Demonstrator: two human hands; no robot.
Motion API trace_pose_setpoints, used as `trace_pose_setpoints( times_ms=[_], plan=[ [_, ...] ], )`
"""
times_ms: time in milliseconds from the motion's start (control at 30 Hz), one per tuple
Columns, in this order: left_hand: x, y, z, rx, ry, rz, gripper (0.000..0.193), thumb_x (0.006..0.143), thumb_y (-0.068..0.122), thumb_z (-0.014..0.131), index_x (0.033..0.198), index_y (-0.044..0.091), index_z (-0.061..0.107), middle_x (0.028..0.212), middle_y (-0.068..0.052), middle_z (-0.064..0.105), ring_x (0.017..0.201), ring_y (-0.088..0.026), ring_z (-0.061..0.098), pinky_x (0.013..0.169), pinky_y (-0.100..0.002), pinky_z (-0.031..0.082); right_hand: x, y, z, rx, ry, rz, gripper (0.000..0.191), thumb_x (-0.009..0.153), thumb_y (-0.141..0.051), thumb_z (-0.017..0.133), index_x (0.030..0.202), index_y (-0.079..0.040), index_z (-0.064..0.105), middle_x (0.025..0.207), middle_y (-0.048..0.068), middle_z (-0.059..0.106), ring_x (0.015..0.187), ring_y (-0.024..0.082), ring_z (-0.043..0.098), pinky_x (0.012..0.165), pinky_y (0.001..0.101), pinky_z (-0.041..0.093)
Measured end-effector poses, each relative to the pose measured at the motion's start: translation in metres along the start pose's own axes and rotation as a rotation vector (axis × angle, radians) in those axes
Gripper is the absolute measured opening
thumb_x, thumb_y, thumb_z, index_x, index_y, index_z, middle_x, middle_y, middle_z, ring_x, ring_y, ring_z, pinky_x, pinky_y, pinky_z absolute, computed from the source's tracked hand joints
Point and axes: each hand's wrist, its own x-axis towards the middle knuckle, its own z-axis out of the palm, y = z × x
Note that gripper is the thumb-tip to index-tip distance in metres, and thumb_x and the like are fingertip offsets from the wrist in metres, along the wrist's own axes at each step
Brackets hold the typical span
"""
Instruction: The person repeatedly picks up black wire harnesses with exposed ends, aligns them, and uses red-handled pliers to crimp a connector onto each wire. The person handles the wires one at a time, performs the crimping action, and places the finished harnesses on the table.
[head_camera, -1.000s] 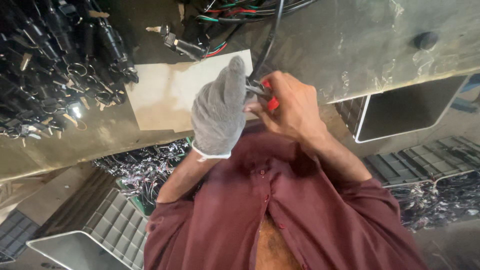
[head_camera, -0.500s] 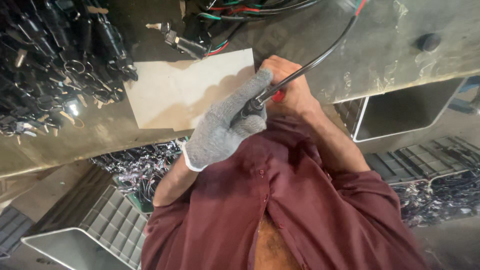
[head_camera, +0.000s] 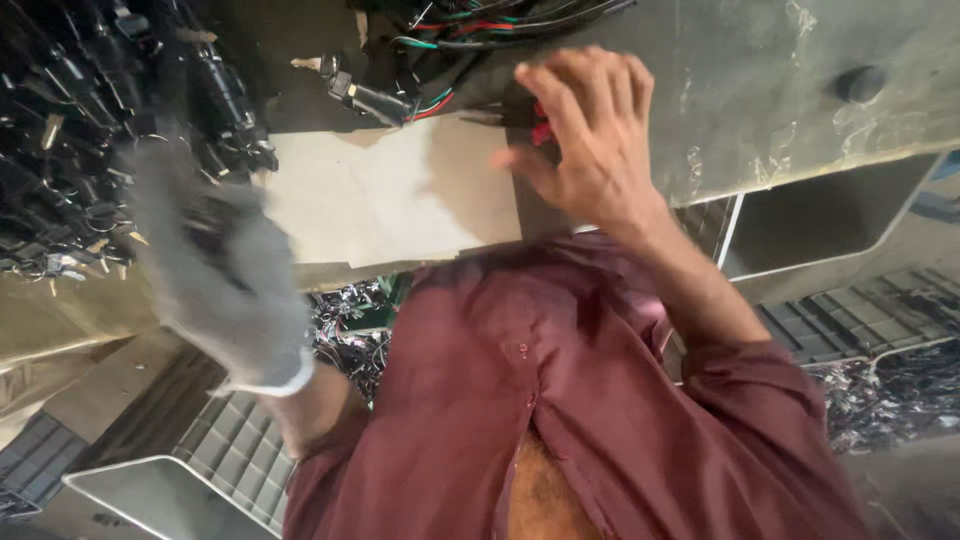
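Observation:
My left hand (head_camera: 225, 285), in a grey knit glove, is blurred at the left beside a heap of black connectors and keys (head_camera: 70, 150). Its fingers curl around a dark cable piece (head_camera: 215, 228). My bare right hand (head_camera: 590, 130) is at the top centre, over a red-handled cutter (head_camera: 538, 118) that it holds against the grey bench top (head_camera: 780, 90). Just above that hand lies a bundle of black, red and green wires (head_camera: 450, 30). A pale cardboard sheet (head_camera: 390, 190) lies between the two hands.
A small connector with coloured leads (head_camera: 365, 95) lies at the sheet's upper edge, and a dark round knob (head_camera: 862, 82) sits on the bench at the right. Grey crates (head_camera: 880, 320) and tangled wire scrap (head_camera: 890, 400) are on the floor, with an open metal tray (head_camera: 830, 225) below the bench.
My left hand has let go of the long black cable near my right hand and swung left toward the connector heap. My right hand has moved up to the wire bundle.

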Motion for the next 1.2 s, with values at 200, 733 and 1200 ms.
trace_pose_setpoints(
  times_ms=[200, 733, 1200],
  plan=[
    [0.021, -0.023, 0.020, 0.639, -0.008, 0.341, 0.072, 0.112, 0.063, 0.048, 0.151, 0.003, 0.046, 0.145, -0.019, 0.055, 0.136, -0.036, 0.053, 0.117, -0.050, 0.044, 0.049, 0.018, 0.006, -0.223, 0.001, -0.091, 0.017, 0.099, -0.019, 0.075, 0.114, -0.011, 0.071, 0.119, 0.011, 0.056, 0.113, 0.033, 0.053, 0.093, 0.0472, 0.041],
    [0.037, 0.015, 0.099, -0.557, -1.024, 0.187, 0.042, 0.101, 0.036, 0.069, 0.130, 0.005, 0.066, 0.110, -0.008, 0.075, 0.095, -0.023, 0.077, 0.084, -0.035, 0.060, 0.047, -0.038, -0.075, 0.179, 0.253, -0.193, 0.028, 0.075, 0.002, 0.079, 0.100, -0.008, 0.069, 0.102, 0.014, 0.067, 0.100, 0.035, 0.059, 0.091, 0.0426, 0.051],
    [-0.044, -0.022, 0.140, -1.110, -0.763, -0.352, 0.034, 0.118, 0.027, 0.056, 0.132, -0.005, 0.056, 0.101, -0.006, 0.062, 0.083, -0.010, 0.055, 0.079, -0.024, 0.048, -0.007, -0.088, -0.021, 1.151, 0.046, 0.100, 0.015, 0.112, -0.010, 0.050, 0.107, -0.004, 0.062, 0.090, 0.009, 0.066, 0.076, 0.018, 0.063, 0.063, 0.0304, 0.050]
  ],
)
